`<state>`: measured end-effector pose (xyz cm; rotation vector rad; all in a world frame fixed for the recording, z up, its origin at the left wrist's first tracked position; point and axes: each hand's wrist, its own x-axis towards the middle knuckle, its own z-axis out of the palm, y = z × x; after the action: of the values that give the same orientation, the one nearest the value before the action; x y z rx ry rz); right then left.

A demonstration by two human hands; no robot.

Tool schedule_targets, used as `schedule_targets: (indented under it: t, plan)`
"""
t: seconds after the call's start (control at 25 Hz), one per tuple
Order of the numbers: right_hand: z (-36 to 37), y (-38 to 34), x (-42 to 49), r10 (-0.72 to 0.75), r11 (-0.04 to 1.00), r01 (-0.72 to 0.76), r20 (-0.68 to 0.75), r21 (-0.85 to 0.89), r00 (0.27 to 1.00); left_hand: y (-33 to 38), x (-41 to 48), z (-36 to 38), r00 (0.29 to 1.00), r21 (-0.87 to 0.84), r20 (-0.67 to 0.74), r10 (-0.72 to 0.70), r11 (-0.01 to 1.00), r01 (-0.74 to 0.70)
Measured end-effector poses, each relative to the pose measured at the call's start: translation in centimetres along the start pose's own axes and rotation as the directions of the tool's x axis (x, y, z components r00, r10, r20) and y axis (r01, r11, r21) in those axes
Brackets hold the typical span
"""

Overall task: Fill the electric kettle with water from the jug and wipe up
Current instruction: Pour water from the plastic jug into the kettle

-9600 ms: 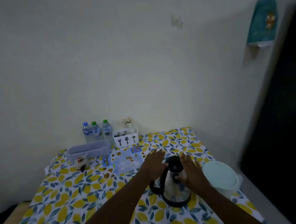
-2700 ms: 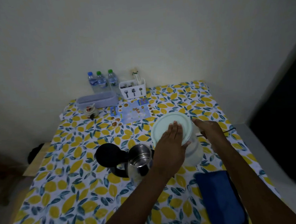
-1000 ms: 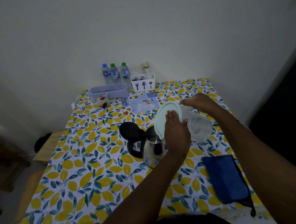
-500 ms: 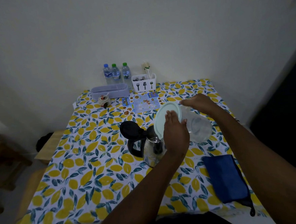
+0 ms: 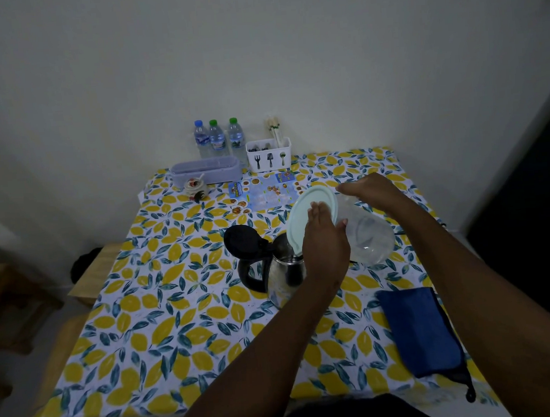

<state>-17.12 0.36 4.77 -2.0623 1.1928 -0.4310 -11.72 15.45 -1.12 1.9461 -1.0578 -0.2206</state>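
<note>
**Jug tipped over the open kettle**

My right hand (image 5: 368, 188) gripped the clear jug (image 5: 365, 237) at its upper side and held it tilted well over, its mouth turned toward the kettle (image 5: 284, 272). My left hand (image 5: 324, 240) lay flat against the pale green lid (image 5: 313, 218), fingers (image 5: 317, 210) straight and pressed on it, palm open rather than curled around anything. The lid's lower edge sat directly above the kettle's mouth. I could not make out a stream of water in the dim light.

The kettle stood upright on the lemon-print tablecloth (image 5: 165, 330), steel body, black handle on its left side, black hinged cover (image 5: 241, 240) flipped back and up to the left.

Right of the kettle and nearer to me, a folded blue cloth (image 5: 419, 331) lay flat on the tablecloth, well apart from the kettle, untouched.

Beyond the kettle, toward the wall: a printed leaflet (image 5: 266, 194) flat on the table; farther back a white cutlery caddy (image 5: 269, 158), three small water bottles (image 5: 218, 140) just left of it, a long lilac box (image 5: 206, 174) in front of the bottles, and a small lidded pot (image 5: 195, 189) touching or nearly touching that box.
</note>
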Motion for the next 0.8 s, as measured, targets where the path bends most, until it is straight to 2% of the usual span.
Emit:
schedule_targets:
  t: [0.8]
  plan:
    - [-0.11, -0.58, 0.46, -0.001, 0.999, 0.001, 0.008, -0.052, 1.000, -0.46, 0.81, 0.40, 1.000, -0.020, -0.023, -0.004, 1.000, 0.003]
